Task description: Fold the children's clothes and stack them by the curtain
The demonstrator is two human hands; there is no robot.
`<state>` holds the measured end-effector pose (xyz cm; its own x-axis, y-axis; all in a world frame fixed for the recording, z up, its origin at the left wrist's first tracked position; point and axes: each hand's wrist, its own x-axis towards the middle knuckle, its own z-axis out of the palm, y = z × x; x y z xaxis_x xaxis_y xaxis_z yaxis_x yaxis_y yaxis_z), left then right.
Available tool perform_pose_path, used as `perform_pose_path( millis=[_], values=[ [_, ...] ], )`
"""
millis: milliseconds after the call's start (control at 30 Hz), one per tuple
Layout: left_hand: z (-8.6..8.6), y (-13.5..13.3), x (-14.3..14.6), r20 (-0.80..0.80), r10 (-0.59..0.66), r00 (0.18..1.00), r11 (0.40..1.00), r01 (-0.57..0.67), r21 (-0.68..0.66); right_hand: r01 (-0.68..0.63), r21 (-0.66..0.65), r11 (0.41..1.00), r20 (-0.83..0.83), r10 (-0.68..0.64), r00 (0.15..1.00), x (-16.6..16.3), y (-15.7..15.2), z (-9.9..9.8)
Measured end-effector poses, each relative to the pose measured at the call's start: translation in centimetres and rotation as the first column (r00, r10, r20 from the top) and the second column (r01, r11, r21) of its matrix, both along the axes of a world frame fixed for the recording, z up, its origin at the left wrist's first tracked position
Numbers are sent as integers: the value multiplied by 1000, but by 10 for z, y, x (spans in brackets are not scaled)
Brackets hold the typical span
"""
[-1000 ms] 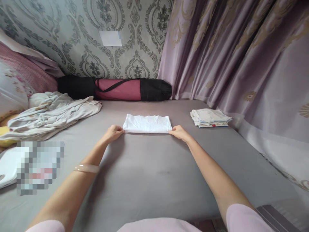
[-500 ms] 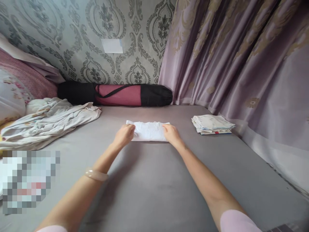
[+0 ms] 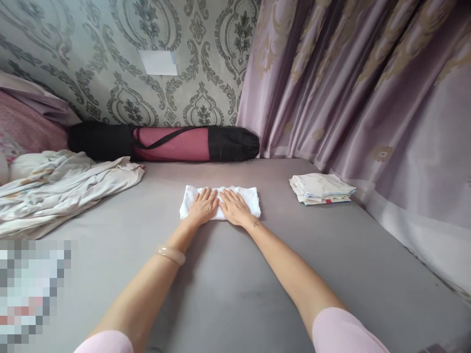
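Note:
A folded white cloth (image 3: 251, 198) lies flat on the grey bed sheet (image 3: 235, 289), its long side running left to right. My left hand (image 3: 205, 206) rests palm down on its left-middle part, fingers stretched out. Beside it my right hand (image 3: 234, 207) presses flat on the cloth too, fingers spread and pointing away from me. The two hands are close together at the middle. Neither grips the fabric. Part of the cloth is hidden under them.
To the right lies a stack of folded cloths (image 3: 322, 188). A black and maroon roll bag (image 3: 171, 143) lies along the patterned wall. Crumpled pale fabric (image 3: 73, 184) spreads at the left, and a blurred-out item (image 3: 29, 294) lies in front of it. Purple curtains (image 3: 331, 88) hang at the right.
Both hands have let go of the cloth's ends and moved inward, now lying flat on top of it. The camera view has shifted slightly to the right.

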<state>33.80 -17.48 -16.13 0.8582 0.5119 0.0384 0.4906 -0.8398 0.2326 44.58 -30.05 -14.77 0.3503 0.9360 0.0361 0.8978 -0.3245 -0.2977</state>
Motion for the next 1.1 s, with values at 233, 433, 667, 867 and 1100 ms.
perform_pose_path(
  millis=[233,433,667,867,1100],
  values=[
    [4,-3,-1,8,63,998,997,-64,32,109,-106,988,-20,-112,993,30,-18,11],
    [5,1,-35,121,142,982,977,-158,141,203,-74,976,-84,-209,974,38,-26,19],
    [0,11,-56,21,237,971,969,-235,-72,249,-119,961,27,-248,968,39,-27,-5],
    [-7,17,-57,128,223,966,972,-210,-106,247,-215,945,-37,-261,965,45,-21,9],
    [-21,29,-59,297,234,926,972,-223,-71,237,-97,967,-91,-246,965,6,13,16]
  ],
)
